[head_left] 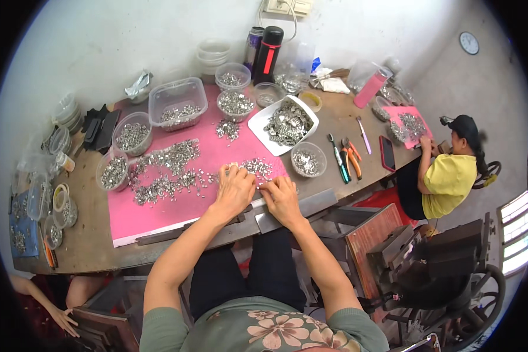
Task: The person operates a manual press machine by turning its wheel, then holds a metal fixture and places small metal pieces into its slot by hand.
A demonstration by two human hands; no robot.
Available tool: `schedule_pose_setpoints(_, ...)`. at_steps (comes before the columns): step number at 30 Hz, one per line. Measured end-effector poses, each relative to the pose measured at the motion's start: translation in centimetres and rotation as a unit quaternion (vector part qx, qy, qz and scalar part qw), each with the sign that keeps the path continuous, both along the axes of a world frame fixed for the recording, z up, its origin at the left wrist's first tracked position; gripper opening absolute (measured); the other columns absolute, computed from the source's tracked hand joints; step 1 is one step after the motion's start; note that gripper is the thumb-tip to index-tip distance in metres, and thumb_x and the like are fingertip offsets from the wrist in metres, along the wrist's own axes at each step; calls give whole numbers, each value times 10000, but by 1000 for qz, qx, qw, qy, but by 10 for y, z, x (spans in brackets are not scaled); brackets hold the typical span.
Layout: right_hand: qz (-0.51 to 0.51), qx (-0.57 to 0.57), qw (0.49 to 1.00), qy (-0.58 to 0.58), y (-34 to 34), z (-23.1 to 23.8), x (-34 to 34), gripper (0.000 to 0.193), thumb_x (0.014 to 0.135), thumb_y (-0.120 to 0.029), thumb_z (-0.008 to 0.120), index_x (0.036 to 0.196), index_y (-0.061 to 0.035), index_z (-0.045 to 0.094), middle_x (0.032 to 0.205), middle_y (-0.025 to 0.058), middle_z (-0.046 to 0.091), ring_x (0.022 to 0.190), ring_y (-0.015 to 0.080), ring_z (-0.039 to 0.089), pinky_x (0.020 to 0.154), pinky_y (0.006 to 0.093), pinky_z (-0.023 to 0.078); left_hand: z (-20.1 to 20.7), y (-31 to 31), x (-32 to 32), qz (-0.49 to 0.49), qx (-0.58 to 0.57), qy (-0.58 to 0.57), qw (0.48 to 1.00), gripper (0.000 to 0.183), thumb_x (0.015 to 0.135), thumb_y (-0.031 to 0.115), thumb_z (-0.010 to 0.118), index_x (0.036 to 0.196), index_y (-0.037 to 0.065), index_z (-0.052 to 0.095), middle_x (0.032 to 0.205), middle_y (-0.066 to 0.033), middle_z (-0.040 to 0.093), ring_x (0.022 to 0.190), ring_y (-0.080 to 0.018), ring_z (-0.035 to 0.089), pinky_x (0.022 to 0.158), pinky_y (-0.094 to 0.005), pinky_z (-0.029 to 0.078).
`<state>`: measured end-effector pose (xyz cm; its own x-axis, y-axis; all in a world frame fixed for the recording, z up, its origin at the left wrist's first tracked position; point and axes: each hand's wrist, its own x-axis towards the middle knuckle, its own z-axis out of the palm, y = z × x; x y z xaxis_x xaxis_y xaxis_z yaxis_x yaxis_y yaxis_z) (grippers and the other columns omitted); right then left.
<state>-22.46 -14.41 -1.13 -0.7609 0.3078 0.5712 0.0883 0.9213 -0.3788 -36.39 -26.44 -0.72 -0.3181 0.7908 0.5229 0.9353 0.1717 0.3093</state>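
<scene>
My left hand (234, 189) rests at the front of a pink mat (152, 220), with its fingers bent down and close together. Just to its right, my right hand (281, 198) has its fingertips drawn together near a metal strip on the table edge. Whatever the fingers of either hand hold is too small or hidden to make out. Small shiny metal pieces (258, 168) lie scattered right behind the fingertips. A larger spread of such pieces (167, 170) covers the mat to the left of my left hand.
A white square tray (262, 126) and clear tubs (308, 160) hold metal pieces. Orange-handled pliers (353, 157), a toothbrush (334, 146) and a red phone (387, 154) lie to the right. A black flask (269, 56) stands behind. A person in yellow (452, 182) works at right; another's hand (63, 320) shows lower left.
</scene>
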Motion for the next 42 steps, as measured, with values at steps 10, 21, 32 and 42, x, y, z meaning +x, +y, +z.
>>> schedule_pose_setpoints(10, 24, -146, 987, 55, 19, 4, 5, 102, 832, 22, 709, 921, -26, 695, 903, 117, 655, 856, 316, 606, 775, 404, 480, 5, 9, -13, -13, -4, -66, 998, 125, 842, 198, 756, 889, 95, 702, 914, -82, 666, 1042, -301, 587, 1020, -548, 323)
schedule_pose_setpoints(21, 37, -82, 996, 12, 13, 3, 7, 152, 819, -42, 757, 961, -92, 737, 937, 67, 598, 938, 262, 573, 841, 392, 430, 1, -14, -11, -27, 0, -120, 992, 70, 869, 156, 719, 917, 116, 750, 867, -50, 655, 964, -251, 596, 979, -506, 323)
schedule_pose_setpoints(32, -30, -20, 999, 4, 4, 0, 0, 132, 802, -75, 760, 889, -60, 661, 945, 88, 587, 927, 302, 562, 775, 438, 428, 5, -12, -12, -26, -14, -98, 995, 82, 877, 153, 706, 942, 137, 753, 904, -50, 653, 1004, -264, 591, 980, -508, 327)
schedule_pose_setpoints(42, 21, -42, 999, 9, 10, 3, 7, 120, 807, -16, 725, 896, -18, 644, 953, 120, 604, 927, 327, 574, 819, 439, 462, 10, -15, -5, -7, 37, -15, 999, 62, 835, 124, 712, 895, 120, 696, 866, -28, 659, 937, -237, 609, 1011, -512, 340)
